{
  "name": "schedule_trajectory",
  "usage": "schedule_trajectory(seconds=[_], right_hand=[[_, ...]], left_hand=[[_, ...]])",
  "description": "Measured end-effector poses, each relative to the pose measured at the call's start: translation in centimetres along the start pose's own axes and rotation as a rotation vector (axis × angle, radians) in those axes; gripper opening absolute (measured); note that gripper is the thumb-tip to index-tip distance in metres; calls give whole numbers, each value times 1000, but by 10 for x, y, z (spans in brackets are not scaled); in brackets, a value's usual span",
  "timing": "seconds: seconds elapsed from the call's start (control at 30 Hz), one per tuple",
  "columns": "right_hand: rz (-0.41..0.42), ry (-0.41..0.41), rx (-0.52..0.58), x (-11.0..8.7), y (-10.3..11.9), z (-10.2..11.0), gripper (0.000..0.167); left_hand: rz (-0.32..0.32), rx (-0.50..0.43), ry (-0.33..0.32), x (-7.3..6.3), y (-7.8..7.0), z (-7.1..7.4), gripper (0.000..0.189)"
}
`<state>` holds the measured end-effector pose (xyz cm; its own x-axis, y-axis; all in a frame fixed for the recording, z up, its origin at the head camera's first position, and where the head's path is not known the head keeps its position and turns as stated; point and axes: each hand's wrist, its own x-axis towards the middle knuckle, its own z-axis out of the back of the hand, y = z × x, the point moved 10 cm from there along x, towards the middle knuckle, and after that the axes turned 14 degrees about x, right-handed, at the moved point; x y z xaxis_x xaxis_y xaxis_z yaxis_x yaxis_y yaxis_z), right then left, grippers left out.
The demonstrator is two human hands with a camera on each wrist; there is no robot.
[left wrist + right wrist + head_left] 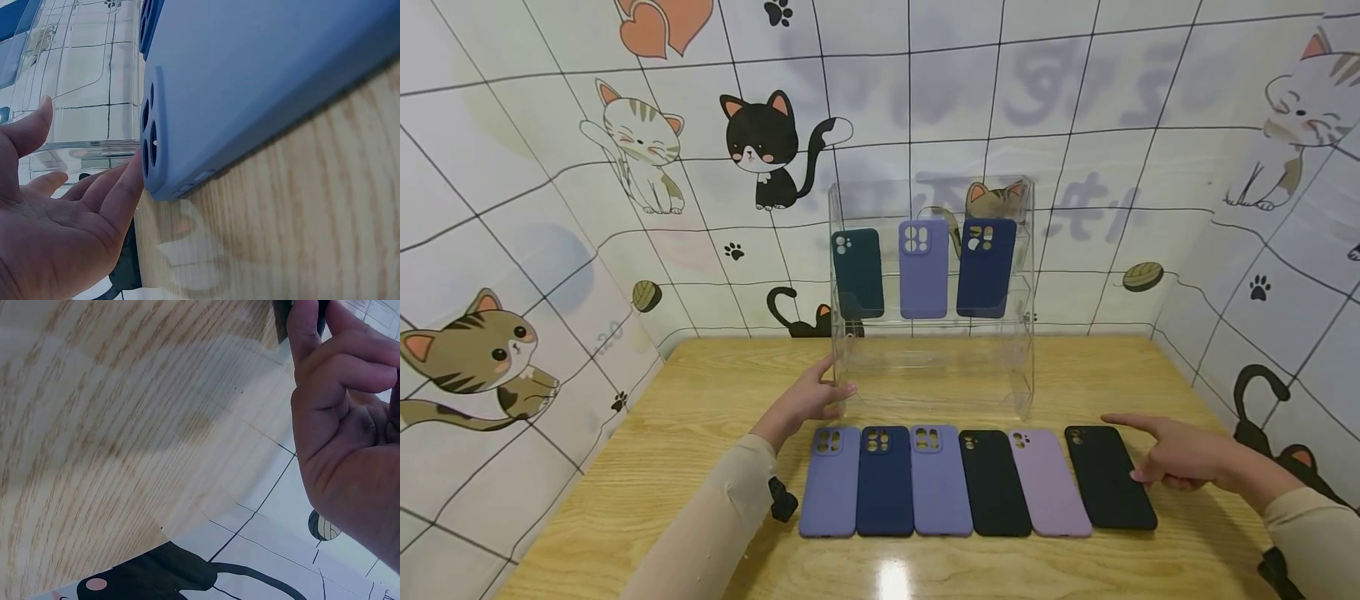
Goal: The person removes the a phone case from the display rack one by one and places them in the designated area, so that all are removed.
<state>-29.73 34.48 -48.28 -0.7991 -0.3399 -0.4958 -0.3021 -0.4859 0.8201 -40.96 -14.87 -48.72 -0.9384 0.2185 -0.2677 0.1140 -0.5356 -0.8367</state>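
Note:
My left hand (808, 396) is at the lower left side of a clear acrylic display stand (925, 400), its fingers fairly straight in the left wrist view. Just below that hand lies a lavender phone case (250, 81), first in a row on the table. At the right end of the row, my right hand (1187, 450) pinches the upper right corner of a black phone case (1112, 479). One finger stretches along its top edge, the thumb is at its right edge, and the other fingers are curled. Only a dark bit of this case shows in the right wrist view.
Between them lie a navy case (885, 483), another lavender case (942, 483), a black case (996, 483) and a pinkish-purple case (1051, 483). The stand's upper shelf holds dark green (859, 275), lavender (923, 279) and navy (987, 279) cases. Cat-printed walls enclose the wooden table (700, 467).

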Motion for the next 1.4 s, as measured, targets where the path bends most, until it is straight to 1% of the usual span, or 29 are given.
schedule_trajectory(seconds=[0.17, 0.27, 0.47, 0.77, 0.93, 1.13, 1.4], right_hand=[[-29, 2, -25, 1, -4, -1, 99], [-24, -1, -35, 2, -4, -2, 98], [-19, -26, -55, 2, -2, -1, 95], [-22, -39, -38, 2, -4, 0, 94], [-40, -79, -65, 2, -2, 4, 92], [-29, -98, -81, 2, 9, 7, 86], [6, -90, -85, 1, 39, 7, 78]], left_hand=[[6, 5, 0, 1, 2, 0, 87], [12, 1, 0, 1, 2, 0, 87], [2, 5, 1, 1, 2, -1, 87], [1, 6, -3, 1, 1, -1, 87], [-14, -4, 10, 0, -1, -1, 87], [-25, -1, 12, 0, -2, -1, 86], [-15, -9, 1, -2, -2, 0, 86]])
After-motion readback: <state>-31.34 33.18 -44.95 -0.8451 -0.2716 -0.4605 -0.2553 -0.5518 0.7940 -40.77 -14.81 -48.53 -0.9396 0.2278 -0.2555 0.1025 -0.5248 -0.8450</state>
